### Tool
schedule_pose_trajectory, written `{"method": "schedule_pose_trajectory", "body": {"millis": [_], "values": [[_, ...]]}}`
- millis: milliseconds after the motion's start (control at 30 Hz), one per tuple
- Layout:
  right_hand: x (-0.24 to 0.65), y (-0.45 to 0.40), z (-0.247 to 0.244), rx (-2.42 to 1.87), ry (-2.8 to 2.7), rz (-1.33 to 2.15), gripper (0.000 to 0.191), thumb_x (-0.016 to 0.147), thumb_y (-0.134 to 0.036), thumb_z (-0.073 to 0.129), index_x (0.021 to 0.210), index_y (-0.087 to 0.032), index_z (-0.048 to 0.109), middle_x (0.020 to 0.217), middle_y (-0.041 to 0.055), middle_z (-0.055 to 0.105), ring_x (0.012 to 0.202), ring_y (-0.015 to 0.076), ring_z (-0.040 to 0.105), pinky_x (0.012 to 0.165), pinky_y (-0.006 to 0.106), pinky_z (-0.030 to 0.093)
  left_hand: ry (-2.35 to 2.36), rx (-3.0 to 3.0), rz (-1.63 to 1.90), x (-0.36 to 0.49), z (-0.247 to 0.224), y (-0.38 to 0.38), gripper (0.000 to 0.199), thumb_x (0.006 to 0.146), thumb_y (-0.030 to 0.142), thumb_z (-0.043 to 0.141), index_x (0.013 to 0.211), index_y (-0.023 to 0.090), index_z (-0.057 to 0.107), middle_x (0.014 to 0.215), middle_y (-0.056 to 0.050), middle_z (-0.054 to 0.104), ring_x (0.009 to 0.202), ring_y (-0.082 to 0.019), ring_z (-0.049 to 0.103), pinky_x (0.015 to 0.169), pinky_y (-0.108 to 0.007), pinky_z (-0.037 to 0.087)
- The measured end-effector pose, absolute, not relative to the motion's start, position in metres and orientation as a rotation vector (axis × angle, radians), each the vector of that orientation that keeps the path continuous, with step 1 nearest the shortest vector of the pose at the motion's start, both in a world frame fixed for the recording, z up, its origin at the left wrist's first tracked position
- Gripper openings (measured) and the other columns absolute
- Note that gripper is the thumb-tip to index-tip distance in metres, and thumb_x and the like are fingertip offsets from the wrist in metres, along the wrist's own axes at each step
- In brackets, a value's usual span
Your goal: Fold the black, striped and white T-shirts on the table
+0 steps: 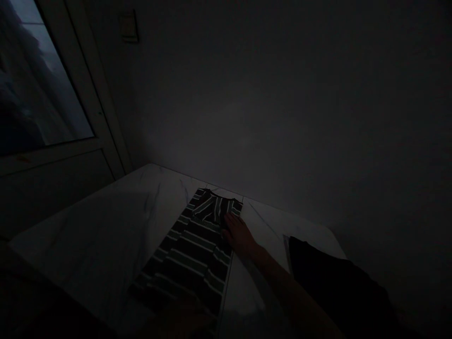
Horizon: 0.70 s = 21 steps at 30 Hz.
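Observation:
A striped garment (194, 249) in dark, green and white bands lies folded into a long strip on the marbled table. Its narrow far end is near the wall, where a folded-over part with slanting stripes shows. My right hand (240, 234) rests flat on the right edge of this far end, fingers stretched out, gripping nothing. At the bottom of the view, my left hand (183, 316) is a dim shape over the near end of the cloth. Its fingers are lost in the dark.
The white marbled table (106, 221) stands against a plain wall (247, 103). A black cloth (328, 278) lies on its right side. At the left is a door (102, 113) with a glass pane, and a small switch plate (129, 27) is on the wall. The light is very dim.

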State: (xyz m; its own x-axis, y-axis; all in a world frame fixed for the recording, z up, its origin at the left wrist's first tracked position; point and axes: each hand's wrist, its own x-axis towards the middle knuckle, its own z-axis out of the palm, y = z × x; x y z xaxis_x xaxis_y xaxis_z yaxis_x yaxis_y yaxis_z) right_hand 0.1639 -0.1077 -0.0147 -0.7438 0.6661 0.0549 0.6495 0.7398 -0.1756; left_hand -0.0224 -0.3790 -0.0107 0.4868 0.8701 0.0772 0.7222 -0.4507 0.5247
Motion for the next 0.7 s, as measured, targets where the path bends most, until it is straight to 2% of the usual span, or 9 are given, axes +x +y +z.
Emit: {"method": "schedule_pose_trajectory", "body": {"millis": [100, 167, 200, 267, 367, 500, 600, 700], "values": [[0.169, -0.132, -0.011, -1.254, -2.703, 0.218, 0.053, 0.102, -0.032, 0.042, 0.151, -0.013, 0.044, 0.157, 0.0165, 0.043, 0.147, 0.0274, 0.037, 0.120, 0.047, 0.028, 1.616, 2.119, 0.527, -0.028, 0.013, -0.321, 0.026, 0.096, 0.028, 0.051, 0.112, 0.026, 0.072, 0.113, -0.005, 0.074, 0.104, -0.023, 0.067, 0.096, -0.036, 0.049], [0.174, -0.151, -0.004, -1.363, -2.642, 0.218, 0.050, 0.100, -0.027, 0.046, 0.148, -0.014, 0.049, 0.153, 0.0168, 0.049, 0.142, 0.0273, 0.043, 0.116, 0.044, 0.034, 1.734, 2.014, 0.453, -0.027, 0.022, -0.269, 0.024, 0.093, 0.025, 0.053, 0.094, 0.020, 0.076, 0.096, -0.009, 0.075, 0.092, -0.024, 0.069, 0.089, -0.035, 0.050], [0.176, -0.162, 0.000, -1.389, -2.629, 0.221, 0.048, 0.098, -0.024, 0.048, 0.145, -0.015, 0.051, 0.150, 0.0165, 0.053, 0.140, 0.0270, 0.046, 0.114, 0.043, 0.036, 1.811, 1.977, 0.415, -0.025, 0.024, -0.243, 0.021, 0.090, 0.022, 0.055, 0.089, 0.018, 0.076, 0.095, -0.011, 0.075, 0.093, -0.025, 0.069, 0.088, -0.035, 0.050], [0.179, -0.190, 0.011, -1.432, -2.630, 0.240, 0.043, 0.095, -0.019, 0.050, 0.137, -0.017, 0.059, 0.141, 0.0146, 0.061, 0.132, 0.0263, 0.053, 0.109, 0.039, 0.041, 1.832, 1.979, 0.360, -0.019, 0.021, -0.200, 0.018, 0.086, 0.020, 0.059, 0.085, 0.017, 0.076, 0.095, -0.012, 0.075, 0.095, -0.026, 0.069, 0.089, -0.034, 0.050], [0.178, -0.241, 0.020, -1.545, -2.633, 0.319, 0.029, 0.095, -0.019, 0.051, 0.116, -0.021, 0.071, 0.120, 0.0107, 0.071, 0.113, 0.0242, 0.062, 0.092, 0.032, 0.048, 1.818, 1.990, 0.267, -0.012, 0.010, -0.167, 0.014, 0.081, 0.020, 0.063, 0.078, 0.019, 0.077, 0.085, -0.010, 0.076, 0.092, -0.026, 0.071, 0.087, -0.033, 0.051], [0.167, -0.303, 0.013, -1.769, -2.595, 0.463, 0.021, 0.095, -0.025, 0.056, 0.107, -0.025, 0.073, 0.105, 0.0081, 0.073, 0.097, 0.0216, 0.069, 0.073, 0.025, 0.047, 1.800, 2.006, 0.208, -0.009, 0.000, -0.163, 0.015, 0.079, 0.022, 0.065, 0.075, 0.018, 0.078, 0.080, -0.010, 0.076, 0.088, -0.026, 0.073, 0.084, -0.033, 0.053], [0.160, -0.330, 0.005, -1.852, -2.475, 0.501, 0.020, 0.095, -0.032, 0.059, 0.106, -0.027, 0.074, 0.103, 0.0070, 0.074, 0.094, 0.0211, 0.070, 0.071, 0.024, 0.046, 1.794, 2.007, 0.200, -0.006, 0.000, -0.166, 0.015, 0.079, 0.025, 0.066, 0.080, 0.017, 0.079, 0.083, -0.011, 0.077, 0.090, -0.027, 0.073, 0.084, -0.034, 0.054], [0.155, -0.346, 0.001, -1.842, -2.385, 0.526, 0.021, 0.092, -0.035, 0.062, 0.108, -0.028, 0.074, 0.103, 0.0066, 0.074, 0.093, 0.0214, 0.071, 0.071, 0.025, 0.046, 1.770, 2.003, 0.203, -0.003, 0.001, -0.166, 0.015, 0.079, 0.020, 0.067, 0.085, 0.016, 0.079, 0.085, -0.012, 0.077, 0.098, -0.028, 0.073, 0.089, -0.035, 0.053]]}}
